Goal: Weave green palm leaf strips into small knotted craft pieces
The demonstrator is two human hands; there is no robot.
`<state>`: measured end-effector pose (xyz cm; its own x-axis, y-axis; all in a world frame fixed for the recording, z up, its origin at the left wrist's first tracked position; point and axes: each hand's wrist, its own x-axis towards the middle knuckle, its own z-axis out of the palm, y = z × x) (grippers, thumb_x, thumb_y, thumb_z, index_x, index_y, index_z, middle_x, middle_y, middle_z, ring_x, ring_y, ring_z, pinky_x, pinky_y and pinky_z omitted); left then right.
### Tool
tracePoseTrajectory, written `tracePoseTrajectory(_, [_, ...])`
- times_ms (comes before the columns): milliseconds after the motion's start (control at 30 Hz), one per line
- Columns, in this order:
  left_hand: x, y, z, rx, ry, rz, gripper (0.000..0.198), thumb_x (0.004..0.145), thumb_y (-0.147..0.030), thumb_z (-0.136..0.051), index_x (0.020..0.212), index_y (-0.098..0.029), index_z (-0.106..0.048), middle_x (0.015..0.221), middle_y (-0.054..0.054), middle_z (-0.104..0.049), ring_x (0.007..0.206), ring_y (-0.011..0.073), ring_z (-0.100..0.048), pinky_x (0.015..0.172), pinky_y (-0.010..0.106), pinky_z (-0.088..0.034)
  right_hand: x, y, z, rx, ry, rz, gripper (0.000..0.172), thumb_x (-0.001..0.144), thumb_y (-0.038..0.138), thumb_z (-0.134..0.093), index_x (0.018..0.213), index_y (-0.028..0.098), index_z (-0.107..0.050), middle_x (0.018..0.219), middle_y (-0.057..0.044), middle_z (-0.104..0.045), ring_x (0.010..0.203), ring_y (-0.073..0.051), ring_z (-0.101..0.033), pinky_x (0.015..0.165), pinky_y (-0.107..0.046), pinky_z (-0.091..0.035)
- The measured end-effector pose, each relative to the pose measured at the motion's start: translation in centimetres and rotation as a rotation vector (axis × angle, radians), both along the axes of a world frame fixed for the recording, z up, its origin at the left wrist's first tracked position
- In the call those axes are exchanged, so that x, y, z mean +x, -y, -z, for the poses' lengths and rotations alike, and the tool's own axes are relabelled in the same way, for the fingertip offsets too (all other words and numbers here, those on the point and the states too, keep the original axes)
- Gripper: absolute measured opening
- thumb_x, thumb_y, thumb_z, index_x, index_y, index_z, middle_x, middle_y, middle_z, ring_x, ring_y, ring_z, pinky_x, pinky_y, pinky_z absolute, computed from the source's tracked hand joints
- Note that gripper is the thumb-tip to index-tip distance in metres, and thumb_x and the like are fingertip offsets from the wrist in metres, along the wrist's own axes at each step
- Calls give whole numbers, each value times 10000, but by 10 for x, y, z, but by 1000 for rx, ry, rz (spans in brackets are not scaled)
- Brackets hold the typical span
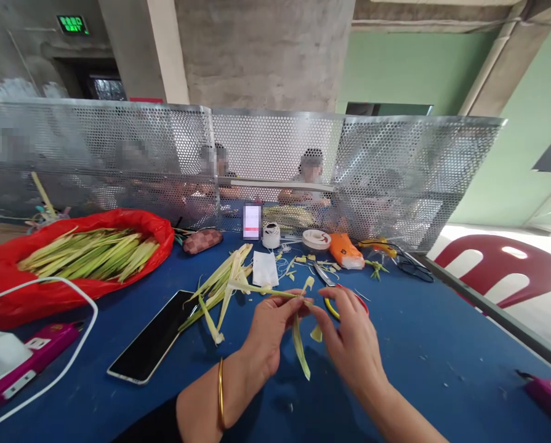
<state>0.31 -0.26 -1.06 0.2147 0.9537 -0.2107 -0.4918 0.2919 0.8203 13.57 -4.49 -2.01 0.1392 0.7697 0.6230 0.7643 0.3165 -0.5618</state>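
Apparently for steadiness, the left hand [268, 323] pinches a husk strip [298, 347] at the frame's lower centre; I can't tell whether the right hand [353, 332] grips too. Loose husks [229, 271] lie left, likely for reach.

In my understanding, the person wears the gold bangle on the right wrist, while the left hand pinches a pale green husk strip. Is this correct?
Not fully. The gold bangle is on the left wrist, not the right, as the head view shows. The left hand does pinch a pale green husk strip.
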Motion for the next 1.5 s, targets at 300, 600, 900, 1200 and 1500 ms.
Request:
tracePoseTrajectory(300, [0,0,-1,4,-19,-73,263,591,-214,-821,812,-109,-723,754,87,-744,645,127,-639,627,214,-478,-4,-2,5,-197,-28,-99,388,949,430,-397,654,208,-519,589,-5,-542,596,-156,-477,564,-249,-325])
tracePoseTrajectory(600, [5,7,-3,7,58,39,305,572,-218,-849,833,-125,-720,789,84,-749,755,170,-690,759,245,-517,-10,-12,10,-423,-563,-389,317,791,418,-591,591,181,-523,563,39,-413,552,-112,-338,521,-238,-300])
tracePoseTrajectory(900, [5,7,0,-55,31,36,277,582,-169,-827,829,-122,-710,763,84,-742,707,167,-682,669,229,-504,-11,-7,-2,-470,-619,-471,295,737,357,-622,543,179,-489,559,38,-367,549,-103,-285,507,-235,-258])
tracePoseTrajectory(1200, [1,2,-4,-26,30,36,272,592,-182,-819,836,-124,-714,763,76,-739,718,163,-673,736,256,-508,0,-11,2,-431,-398,-358,384,858,463,-530,593,190,-483,540,48,-395,529,-108,-355,497,-233,-274])
tracePoseTrajectory(1500, [-2,-1,-4,-30,-79,-35,173,602,-157,-798,753,-128,-720,688,74,-731,657,156,-663,692,255,-494,5,-7,-6,-380,-262,-277,357,881,442,-498,620,199,-520,525,46,-430,515,-117,-397,490,-229,-308])
